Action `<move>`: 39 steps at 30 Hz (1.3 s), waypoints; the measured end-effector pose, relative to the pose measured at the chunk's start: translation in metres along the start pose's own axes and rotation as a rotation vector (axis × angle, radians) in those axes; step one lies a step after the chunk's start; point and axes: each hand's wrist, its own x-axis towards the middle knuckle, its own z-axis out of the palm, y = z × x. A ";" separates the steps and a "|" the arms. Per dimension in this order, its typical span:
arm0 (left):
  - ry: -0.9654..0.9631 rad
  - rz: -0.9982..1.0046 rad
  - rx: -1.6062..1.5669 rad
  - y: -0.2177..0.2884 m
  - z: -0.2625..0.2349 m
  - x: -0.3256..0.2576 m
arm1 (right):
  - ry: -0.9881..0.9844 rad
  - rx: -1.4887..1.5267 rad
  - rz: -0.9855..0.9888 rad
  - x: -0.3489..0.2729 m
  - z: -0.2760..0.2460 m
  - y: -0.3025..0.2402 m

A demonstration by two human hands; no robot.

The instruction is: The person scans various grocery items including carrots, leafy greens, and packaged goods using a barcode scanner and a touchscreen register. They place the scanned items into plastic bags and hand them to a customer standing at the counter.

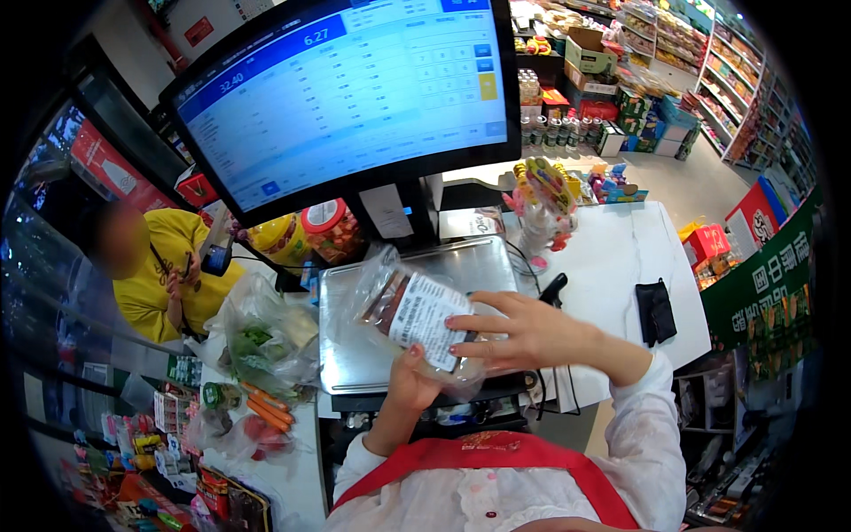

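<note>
A clear plastic food package (428,321) with a large white printed label and something reddish-brown inside is tilted over the metal scale plate (350,355). My left hand (412,379) grips its near lower edge, thumb on the front. From the right, my right hand (536,332) holds the same package, its fingers lying across the label and the thumb hidden. Left of the plate lies a clear bag of green vegetables (259,341). Several carrots (268,408) lie nearer me, beside a wrapped red item (262,434).
A lit checkout screen (346,97) stands behind the plate, near candy jars (332,229). A person in yellow (173,266) stands at the left. On the white counter (612,257) are a black pouch (655,312), a black handle (554,289) with cables, and a lollipop stand (542,208).
</note>
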 end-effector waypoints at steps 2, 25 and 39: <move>0.098 0.001 -0.063 0.012 -0.007 -0.023 | 0.147 0.217 -0.108 0.022 -0.007 0.024; 0.273 0.042 0.085 0.039 -0.045 -0.092 | 0.898 -0.648 0.137 0.098 -0.050 0.110; 0.279 0.004 0.100 0.035 -0.054 -0.101 | 1.021 -0.568 0.212 0.101 -0.059 0.087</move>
